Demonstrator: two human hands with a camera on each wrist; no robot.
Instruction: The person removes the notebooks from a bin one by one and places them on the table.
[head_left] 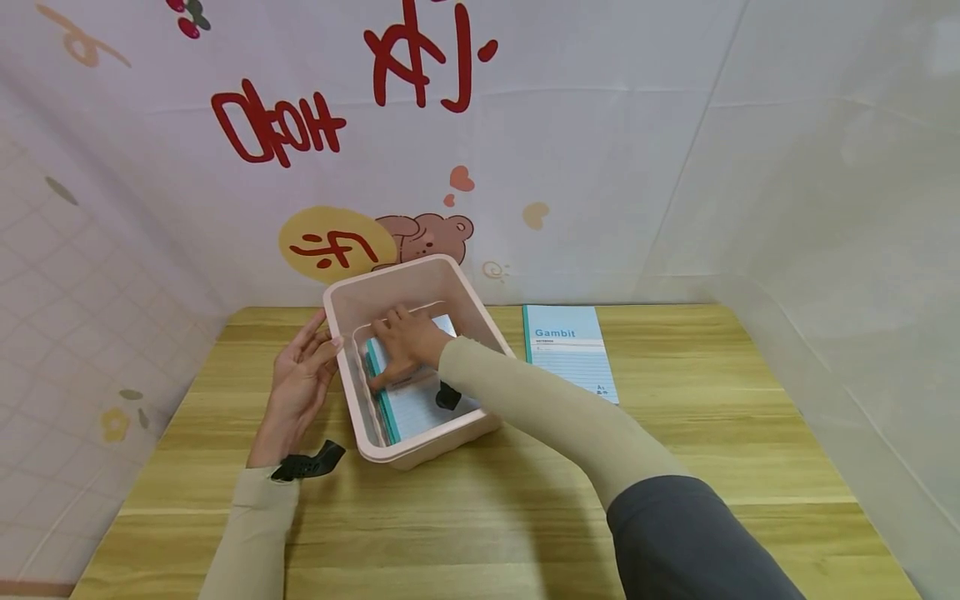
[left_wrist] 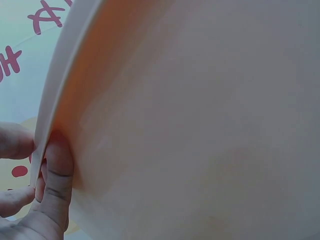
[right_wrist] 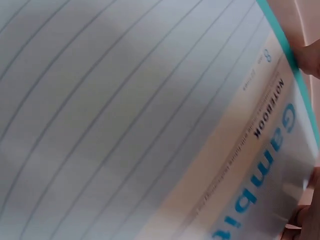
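A pale pink plastic bin stands on the table, turned at a slight angle. My left hand holds its left rim, pinched between thumb and fingers in the left wrist view. Inside the bin lies a light blue Gambit notebook with a teal spine; more teal edging shows beside it at the left. My right hand reaches in over this notebook. Its thumb is against the spine edge and the other fingers bend at the top edge, gripping the cover's upper corner. The forearm hides part of the bin's right side.
Right of the bin, another Gambit notebook lies flat near the back of the wood-grain table. A white printed curtain hangs close behind the table, with pale sheets at both sides. Black straps are on both wrists.
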